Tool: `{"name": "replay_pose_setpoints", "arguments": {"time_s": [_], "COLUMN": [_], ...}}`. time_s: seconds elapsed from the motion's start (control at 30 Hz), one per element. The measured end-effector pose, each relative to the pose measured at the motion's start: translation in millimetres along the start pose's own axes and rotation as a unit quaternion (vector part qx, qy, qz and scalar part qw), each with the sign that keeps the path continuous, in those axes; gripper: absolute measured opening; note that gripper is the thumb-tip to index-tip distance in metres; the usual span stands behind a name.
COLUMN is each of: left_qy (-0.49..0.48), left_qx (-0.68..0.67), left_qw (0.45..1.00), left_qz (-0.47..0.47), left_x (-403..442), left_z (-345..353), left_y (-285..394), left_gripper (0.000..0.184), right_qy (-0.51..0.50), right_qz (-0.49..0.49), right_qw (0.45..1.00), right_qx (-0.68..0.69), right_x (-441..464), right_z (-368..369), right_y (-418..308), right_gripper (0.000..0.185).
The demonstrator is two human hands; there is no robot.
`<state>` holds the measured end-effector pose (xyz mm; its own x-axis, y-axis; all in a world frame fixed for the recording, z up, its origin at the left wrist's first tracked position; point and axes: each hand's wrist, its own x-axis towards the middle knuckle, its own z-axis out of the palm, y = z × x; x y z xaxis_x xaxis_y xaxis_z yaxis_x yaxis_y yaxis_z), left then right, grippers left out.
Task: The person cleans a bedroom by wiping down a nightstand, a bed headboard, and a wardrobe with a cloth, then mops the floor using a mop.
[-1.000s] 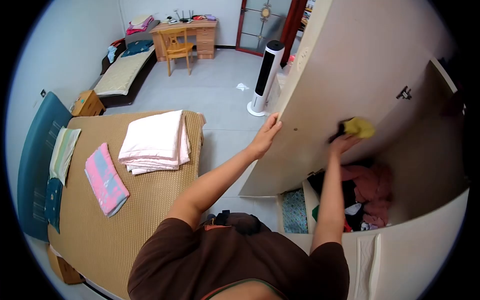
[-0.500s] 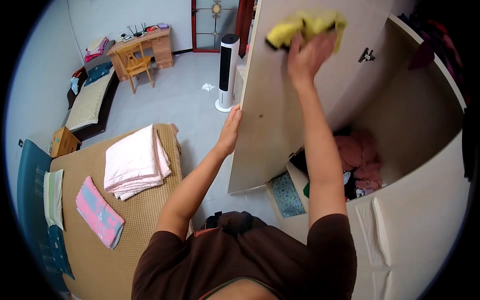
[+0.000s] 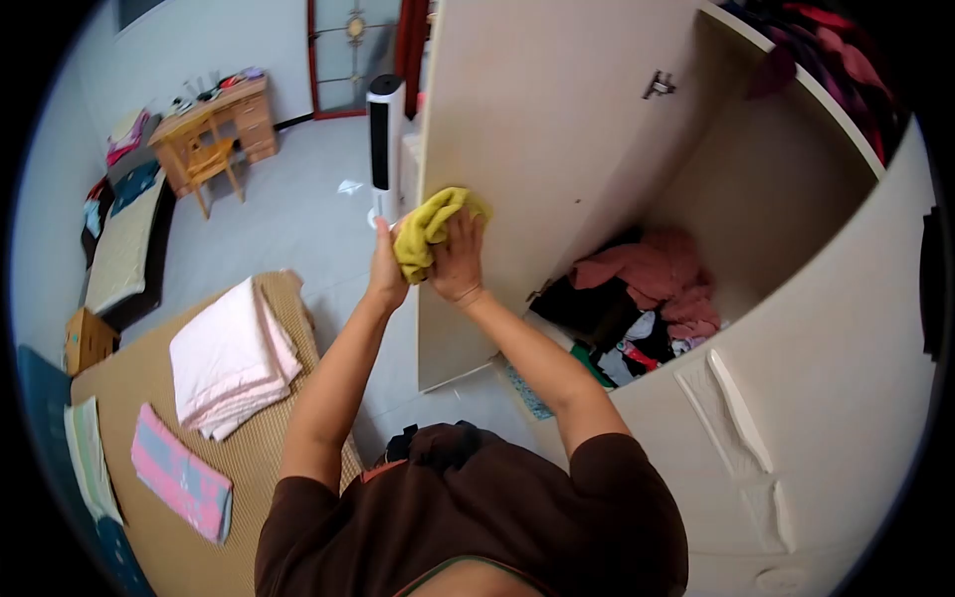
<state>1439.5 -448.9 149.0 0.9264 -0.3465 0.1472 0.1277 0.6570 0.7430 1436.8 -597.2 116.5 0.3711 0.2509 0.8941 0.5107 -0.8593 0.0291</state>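
A yellow cloth (image 3: pixel 430 231) lies bunched against the inner face of the open wardrobe door (image 3: pixel 537 129), at its free edge, and part of it hangs past that edge. My right hand (image 3: pixel 458 261) presses on the cloth, fingers pointing upward over it. At the door's edge, just left of the cloth, is my left hand (image 3: pixel 388 274), gripping there with one digit pointing up. Its other fingers are partly hidden by the cloth and the door. A metal hinge (image 3: pixel 658 86) shows on the door's far side.
Inside the wardrobe, a pink garment (image 3: pixel 652 269) lies among other clothes. Dark and red clothes fill the upper shelf (image 3: pixel 766 45). On my left are a bed (image 3: pixel 269 418) with a folded pink quilt (image 3: pixel 229 348), and a white tower fan (image 3: pixel 386 139) behind the door.
My right hand has brought the cloth down and left from high on the door to its free edge, beside my left hand. The view has shifted, and the left hand remains at the edge.
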Motion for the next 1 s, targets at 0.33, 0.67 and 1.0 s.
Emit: {"name": "replay_pose_setpoints", "arguments": {"time_s": [0.33, 0.67, 1.0], "left_qy": [-0.05, -0.241, -0.523], "left_qx": [0.104, 0.316, 0.254], "left_qw": [0.987, 0.905, 0.806], "left_qz": [0.108, 0.151, 0.112], "left_x": [-38.9, -117.6, -122.7], "left_z": [42.2, 73.9, 137.5], "left_y": [-13.9, -41.6, -74.2], "left_gripper": [0.068, 0.053, 0.05], "right_qy": [0.134, 0.185, 0.293], "right_qz": [0.03, 0.072, 0.162], "right_qw": [0.99, 0.954, 0.889], "right_qx": [0.017, 0.223, -0.313], "right_x": [158.4, 282.0, 201.6], "right_z": [-108.6, -300.7, -378.3], "right_y": [-26.8, -51.0, -41.4], "right_gripper": [0.052, 0.067, 0.066]}}
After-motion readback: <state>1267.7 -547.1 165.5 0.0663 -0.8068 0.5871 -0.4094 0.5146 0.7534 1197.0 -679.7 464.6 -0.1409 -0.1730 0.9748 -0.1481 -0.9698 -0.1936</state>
